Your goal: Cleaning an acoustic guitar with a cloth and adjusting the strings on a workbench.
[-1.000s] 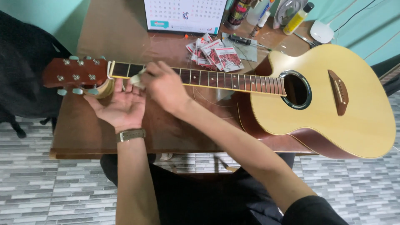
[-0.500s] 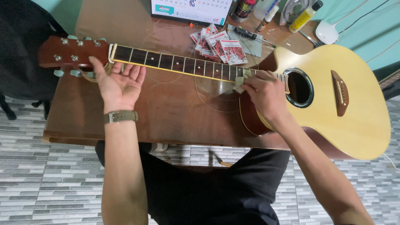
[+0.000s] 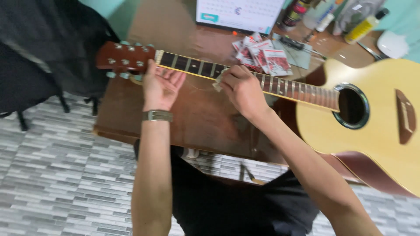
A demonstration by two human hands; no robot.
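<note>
right hand (image 3: 243,88) slid up neck (image 3: 245,75) | cloth (image 3: 217,82) mostly hidden

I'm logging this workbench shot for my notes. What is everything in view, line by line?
acoustic guitar: one, pale yellow top, brown headstock, lying across the table
table: one, brown wood, under the guitar
packets: several, red and white, behind the neck
calendar: one, white, at the table's back edge
bottles: several, mixed colours, back right
cloth: one, pale, on the fretboard under the right hand
watch: one, metal, on the left wrist
left hand: open, palm up, beneath the neck by the headstock
right hand: pressing the cloth on the fretboard
</note>
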